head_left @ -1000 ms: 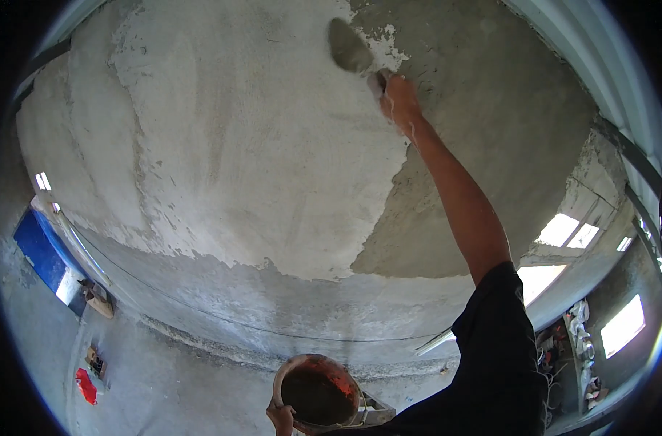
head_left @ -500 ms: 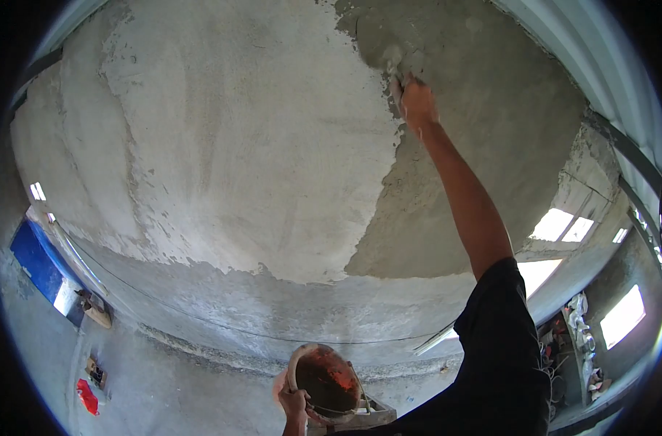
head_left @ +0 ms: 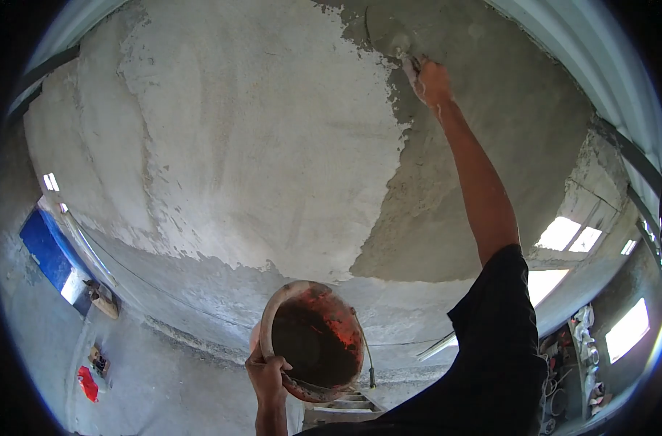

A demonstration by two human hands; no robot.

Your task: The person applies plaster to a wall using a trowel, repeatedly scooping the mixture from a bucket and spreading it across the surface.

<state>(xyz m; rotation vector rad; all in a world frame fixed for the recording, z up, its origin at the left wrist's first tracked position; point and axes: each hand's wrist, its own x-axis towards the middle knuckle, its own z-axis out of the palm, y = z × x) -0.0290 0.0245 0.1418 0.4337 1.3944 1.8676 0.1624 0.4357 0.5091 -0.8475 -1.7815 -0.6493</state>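
Note:
My left hand (head_left: 267,374) is closed on the rim of a mortar-stained orange bucket (head_left: 352,330). The bucket tilts with its mouth towards me, and dark grey mortar (head_left: 302,349) shows inside it. High on the wall, my right hand (head_left: 434,81) grips a trowel (head_left: 402,52) by its handle. The trowel's blade is smeared grey and hard to tell from the wet plaster (head_left: 483,80) around it. Dry, paler plaster (head_left: 273,131) borders the wet part on the left along a ragged edge.
Below my arm stands what looks like a step or platform (head_left: 349,403). A cable (head_left: 178,294) runs along the lower wall. A red item (head_left: 88,384) lies on the floor at left, near a blue door (head_left: 47,247). Cluttered shelves (head_left: 582,349) stand at right.
My left hand has raised the bucket, which now appears larger and closer. My right hand with the trowel has shifted slightly up and right in view.

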